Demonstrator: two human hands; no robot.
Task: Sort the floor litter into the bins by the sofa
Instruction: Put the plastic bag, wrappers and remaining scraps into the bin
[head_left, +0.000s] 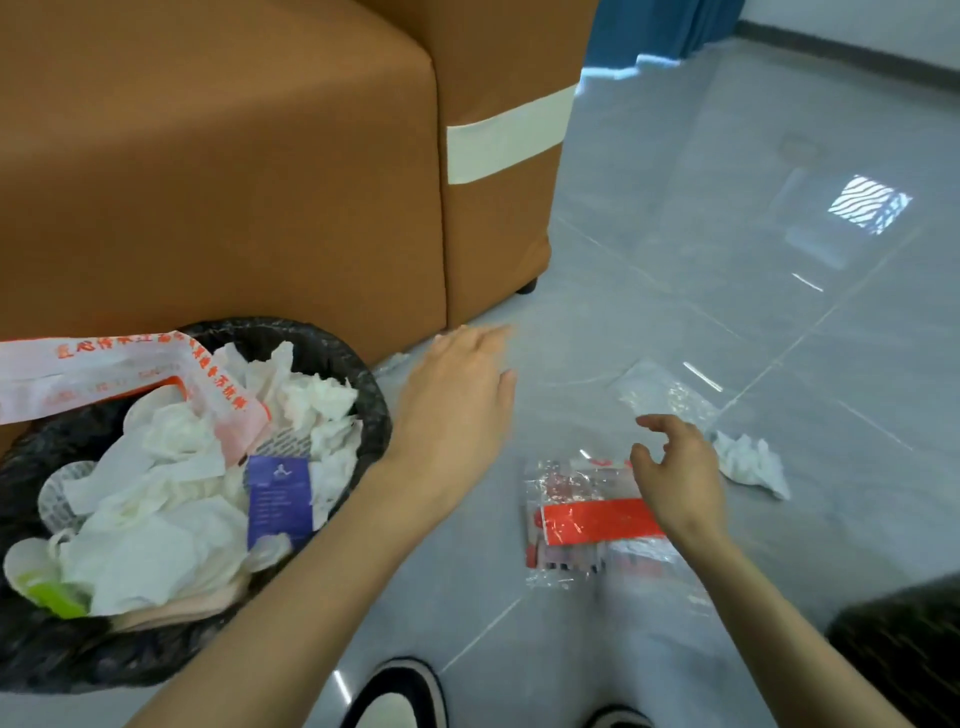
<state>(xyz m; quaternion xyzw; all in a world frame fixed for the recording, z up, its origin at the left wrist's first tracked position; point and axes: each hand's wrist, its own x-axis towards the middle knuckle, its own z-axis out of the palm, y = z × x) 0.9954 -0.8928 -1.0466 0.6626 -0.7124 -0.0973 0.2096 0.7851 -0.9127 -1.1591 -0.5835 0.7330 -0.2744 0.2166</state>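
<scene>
Two hands are hovering empty, fingers apart: left hand (457, 395) risking knocking the brimming lower-left bin (332, 345), right hand (675, 467) risking skidding the slick red-striped wrapper (587, 519).

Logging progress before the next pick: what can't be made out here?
Head view only.
Dark object at the lower right corner: cut off by the frame edge; bin or not, unclear.
Black-lined bin: white tissues bury whatever lies beneath.
Clear plastic wrapper with a red band: print blurred; the right hand covers its upper right part, contact unclear.
Pale scrap at the brown sofa base: too small.
</scene>
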